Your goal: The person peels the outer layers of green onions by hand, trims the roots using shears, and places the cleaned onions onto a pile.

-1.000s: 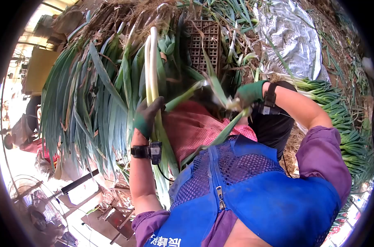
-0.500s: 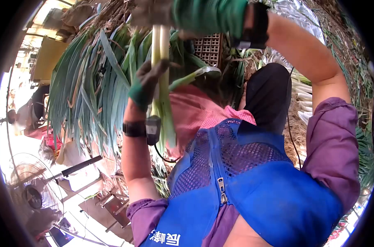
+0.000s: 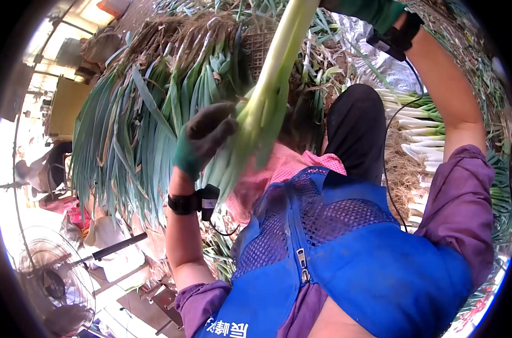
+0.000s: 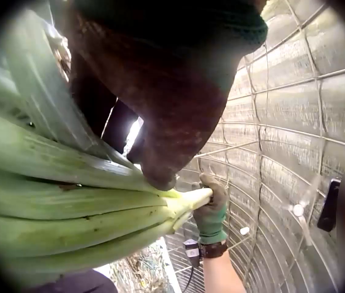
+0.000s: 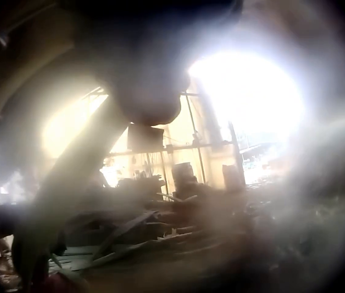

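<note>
A leek (image 3: 276, 73) slants up across the head view, its green leaves low and its pale stem high. My right hand (image 4: 210, 204), in a green and dark glove, grips the stem's white end; in the head view the fingers are cut off by the top edge. My left hand (image 3: 205, 138), gloved alike, is at the leek's leafy part, thumb and fingers bent to its left edge. In the left wrist view a fingertip (image 4: 161, 181) lies right at the leaves, while other fingers pass behind them. The right wrist view is blurred and glaring.
A large heap of untrimmed leeks (image 3: 137, 112) with rooty ends lies at the left. Trimmed leeks (image 3: 425, 132) are stacked at the right beside a silvery sheet (image 3: 374, 50). A plastic crate (image 3: 259, 50) stands behind the leek, and a fan (image 3: 56, 276) stands lower left.
My right hand tossed aside a leaf scrap, reached across to the leek's upper end, and drew it up and right. The leek now tilts right; my left hand stays near its place.
</note>
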`<state>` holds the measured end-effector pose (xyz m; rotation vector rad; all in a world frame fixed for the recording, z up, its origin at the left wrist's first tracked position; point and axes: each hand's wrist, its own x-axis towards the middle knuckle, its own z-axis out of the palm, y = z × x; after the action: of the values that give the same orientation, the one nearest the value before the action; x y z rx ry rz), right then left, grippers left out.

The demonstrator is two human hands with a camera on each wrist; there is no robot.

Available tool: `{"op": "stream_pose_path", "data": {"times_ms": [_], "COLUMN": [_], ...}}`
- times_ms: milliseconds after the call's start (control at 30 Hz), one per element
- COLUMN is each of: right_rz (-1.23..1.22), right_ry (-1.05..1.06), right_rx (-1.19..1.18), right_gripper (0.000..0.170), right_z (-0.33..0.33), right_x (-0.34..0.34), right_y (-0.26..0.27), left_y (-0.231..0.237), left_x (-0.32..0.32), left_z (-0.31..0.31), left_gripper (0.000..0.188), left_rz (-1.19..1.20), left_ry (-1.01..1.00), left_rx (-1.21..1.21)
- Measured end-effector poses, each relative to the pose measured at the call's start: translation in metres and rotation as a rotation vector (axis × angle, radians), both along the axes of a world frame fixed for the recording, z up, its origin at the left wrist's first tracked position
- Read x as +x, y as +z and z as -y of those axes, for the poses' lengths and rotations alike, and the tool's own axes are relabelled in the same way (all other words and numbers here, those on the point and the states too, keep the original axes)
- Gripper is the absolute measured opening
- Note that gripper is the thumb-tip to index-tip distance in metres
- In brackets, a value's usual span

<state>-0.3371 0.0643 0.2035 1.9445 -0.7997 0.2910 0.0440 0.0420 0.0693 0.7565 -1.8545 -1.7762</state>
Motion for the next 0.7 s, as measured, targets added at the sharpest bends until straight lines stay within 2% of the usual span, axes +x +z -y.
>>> {"op": "stream_pose_path", "data": {"times_ms": [33, 67, 167, 233, 267, 367, 500, 533, 600, 633, 700], "right_rz": [0.009, 0.042, -0.071, -0.054, -0.04, -0.068, -0.023, -0.051, 0.034, 0.076, 0.025], "right_ry": [-0.022, 0.047, -0.123, -0.046, -0.044, -0.108, -0.227, -0.398, -0.311, -0.272, -0.368], "right_rx": [-0.013, -0.012, -0.019, -0.04, -0.034, -0.067, -0.064, -0.034, -0.029, -0.026, -0.088], "right_gripper": [0.018, 0.02, 0.021, 0.02, 0.02, 0.02, 0.019, 0.017, 0.016, 0.016, 0.019], "right_z": [-0.007, -0.013, -0.03, -0.036, -0.04, -0.048, -0.064, -0.063, -0.075, -0.083, -0.101], "right_x": [-0.005, -0.01, -0.015, -0.02, -0.022, -0.037, -0.056, -0.07, -0.086, -0.095, -0.126], "right_y": [0.001, 0.001, -0.001, 0.001, 0.002, -0.002, -0.001, -0.006, -0.002, 0.0, 0.005], "left_y": [0.0, 0.003, 0.015, 0.016, 0.013, -0.005, -0.001, 0.0, 0.004, 0.003, -0.008], "left_x": [-0.009, -0.02, -0.049, -0.061, -0.066, -0.072, -0.074, -0.073, -0.069, -0.065, -0.05], "left_z": [-0.004, -0.008, -0.017, -0.015, -0.014, -0.003, -0.004, -0.004, -0.004, 0.001, 0.021], "left_gripper": [0.037, 0.037, 0.038, 0.037, 0.03, 0.022, 0.018, 0.017, 0.016, 0.017, 0.018], "left_rz": [-0.044, -0.086, -0.126, -0.118, -0.122, -0.17, -0.115, -0.097, -0.064, 0.043, 0.247], "left_ry": [-0.023, -0.046, -0.101, -0.16, -0.144, -0.155, -0.139, -0.127, -0.108, -0.098, -0.086], "left_rx": [0.001, 0.003, 0.056, 0.106, 0.114, -0.214, -0.306, -0.278, -0.223, -0.346, -0.595]}}
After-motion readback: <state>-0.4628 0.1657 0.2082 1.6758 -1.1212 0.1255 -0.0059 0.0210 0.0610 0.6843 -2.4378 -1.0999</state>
